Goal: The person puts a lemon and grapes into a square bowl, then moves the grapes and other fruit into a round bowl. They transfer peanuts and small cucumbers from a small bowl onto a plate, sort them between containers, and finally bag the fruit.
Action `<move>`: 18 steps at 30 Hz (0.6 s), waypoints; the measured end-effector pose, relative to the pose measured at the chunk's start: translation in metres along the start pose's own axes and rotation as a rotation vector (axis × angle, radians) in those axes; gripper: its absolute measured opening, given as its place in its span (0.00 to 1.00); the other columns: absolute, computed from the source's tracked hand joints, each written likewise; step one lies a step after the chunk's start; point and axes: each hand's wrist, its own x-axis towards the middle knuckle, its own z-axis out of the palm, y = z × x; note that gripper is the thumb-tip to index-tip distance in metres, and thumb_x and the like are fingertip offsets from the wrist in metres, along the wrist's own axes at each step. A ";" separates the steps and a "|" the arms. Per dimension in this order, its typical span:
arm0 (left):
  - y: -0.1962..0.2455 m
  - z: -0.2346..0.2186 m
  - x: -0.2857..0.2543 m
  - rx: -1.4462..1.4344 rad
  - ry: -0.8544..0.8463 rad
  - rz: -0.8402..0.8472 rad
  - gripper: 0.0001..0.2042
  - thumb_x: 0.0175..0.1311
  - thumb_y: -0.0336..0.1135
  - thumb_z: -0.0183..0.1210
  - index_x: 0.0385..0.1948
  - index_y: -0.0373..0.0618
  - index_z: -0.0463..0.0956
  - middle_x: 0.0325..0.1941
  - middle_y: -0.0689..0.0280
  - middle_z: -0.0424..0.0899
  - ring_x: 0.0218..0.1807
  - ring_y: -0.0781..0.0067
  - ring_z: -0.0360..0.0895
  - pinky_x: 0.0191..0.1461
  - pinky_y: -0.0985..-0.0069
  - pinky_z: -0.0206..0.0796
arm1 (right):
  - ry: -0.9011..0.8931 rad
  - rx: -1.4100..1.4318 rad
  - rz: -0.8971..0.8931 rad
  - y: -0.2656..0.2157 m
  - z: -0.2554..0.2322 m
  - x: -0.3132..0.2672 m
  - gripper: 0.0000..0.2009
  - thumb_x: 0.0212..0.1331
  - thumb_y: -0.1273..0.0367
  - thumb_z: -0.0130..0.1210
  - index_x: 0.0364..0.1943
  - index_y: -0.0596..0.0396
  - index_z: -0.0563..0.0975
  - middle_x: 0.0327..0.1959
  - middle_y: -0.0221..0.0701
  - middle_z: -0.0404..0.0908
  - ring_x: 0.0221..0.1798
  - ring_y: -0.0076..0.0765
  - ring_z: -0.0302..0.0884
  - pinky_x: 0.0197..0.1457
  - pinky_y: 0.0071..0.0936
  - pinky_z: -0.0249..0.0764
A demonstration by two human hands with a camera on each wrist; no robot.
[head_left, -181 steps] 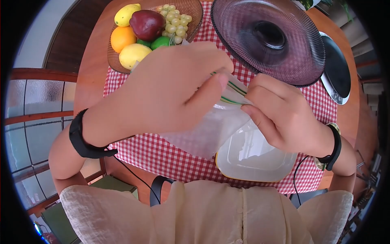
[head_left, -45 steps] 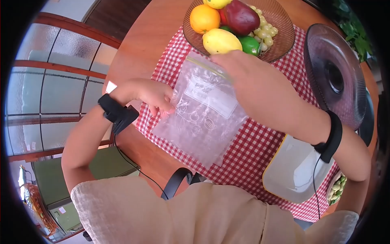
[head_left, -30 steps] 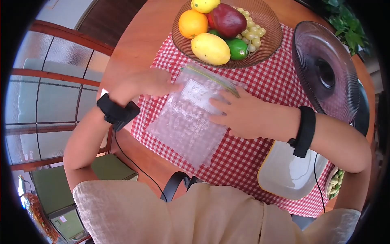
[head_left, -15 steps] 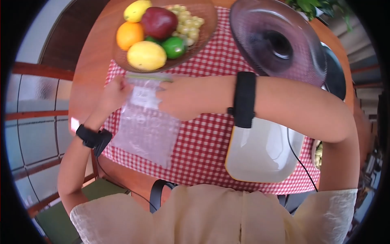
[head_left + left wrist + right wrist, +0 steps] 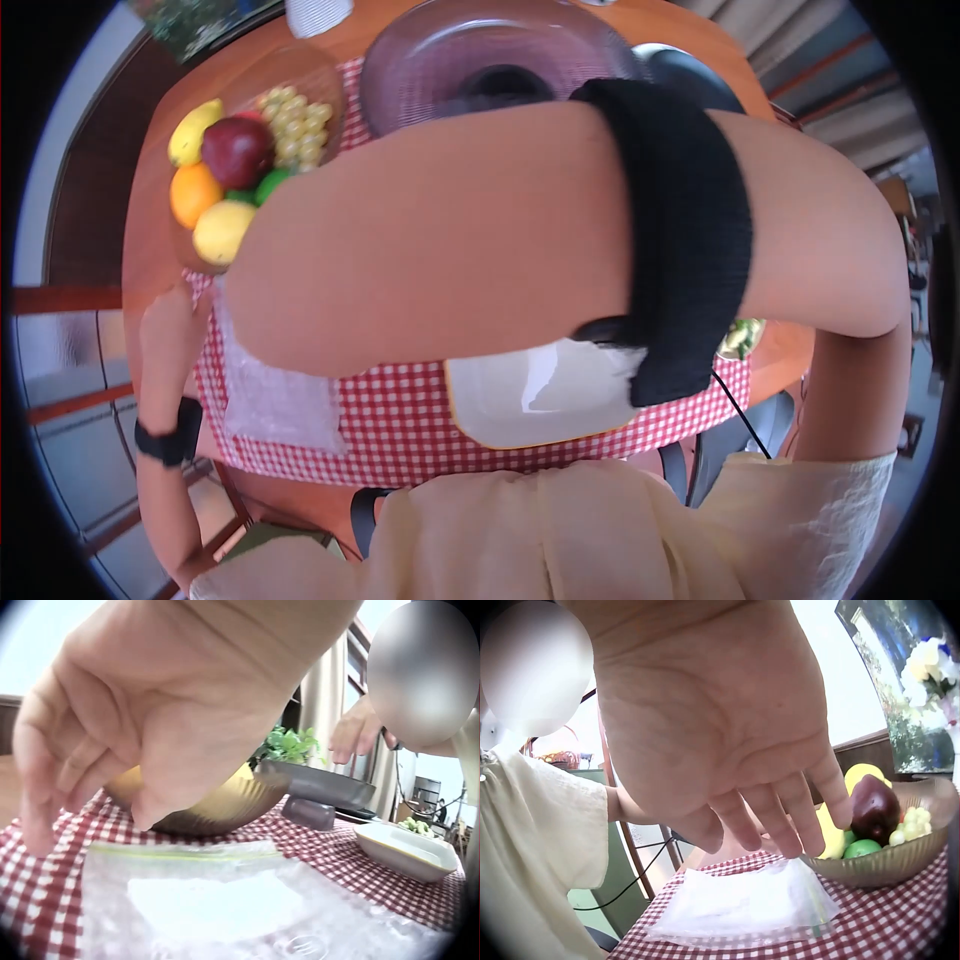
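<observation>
A clear zip bag [image 5: 280,405] with a white label and a green-yellow zip strip lies flat on the checked cloth. My right hand [image 5: 430,245] is raised close under the head camera and covers part of the bag in that view. In the right wrist view, that hand's fingers [image 5: 784,817] stretch downward over the bag with nothing in them. Beside the bag's zip end, at the table's left, is my left hand [image 5: 172,325]. Its fingers [image 5: 37,787] hang loosely bent and hold nothing in the left wrist view.
A ribbed amber bowl [image 5: 885,874] of fruit stands beyond the bag. Right of the bag sits a white dish [image 5: 530,400] with a yellow rim. Behind it are a purple glass stand [image 5: 400,85] and a dark round plate [image 5: 690,80]. A small bowl of green pods [image 5: 740,340] stands right.
Six seconds ago both hands pinched the bag's zip strip in the air; it was since laid flat and smoothed. In the last half second my right hand rose and the left drew aside.
</observation>
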 end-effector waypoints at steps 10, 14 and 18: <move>0.140 -0.102 -0.027 -0.204 0.140 0.188 0.11 0.60 0.35 0.60 0.37 0.38 0.75 0.34 0.53 0.80 0.34 0.52 0.80 0.34 0.64 0.70 | -0.206 -0.169 0.283 -0.013 -0.072 -0.109 0.14 0.56 0.61 0.59 0.33 0.61 0.78 0.26 0.34 0.81 0.29 0.39 0.80 0.69 0.29 0.57; 0.166 -0.111 -0.020 -0.236 0.159 0.320 0.10 0.59 0.36 0.61 0.37 0.39 0.75 0.30 0.54 0.80 0.31 0.55 0.80 0.32 0.66 0.70 | 0.066 -0.099 0.471 0.004 -0.060 -0.159 0.14 0.65 0.66 0.49 0.49 0.61 0.75 0.38 0.42 0.81 0.38 0.43 0.79 0.43 0.34 0.75; 0.181 -0.112 -0.013 -0.285 0.195 0.381 0.10 0.59 0.36 0.61 0.35 0.39 0.75 0.28 0.55 0.79 0.30 0.56 0.80 0.31 0.66 0.70 | 0.212 0.035 0.598 0.030 -0.041 -0.221 0.15 0.67 0.65 0.49 0.49 0.60 0.77 0.39 0.42 0.82 0.41 0.43 0.80 0.45 0.34 0.75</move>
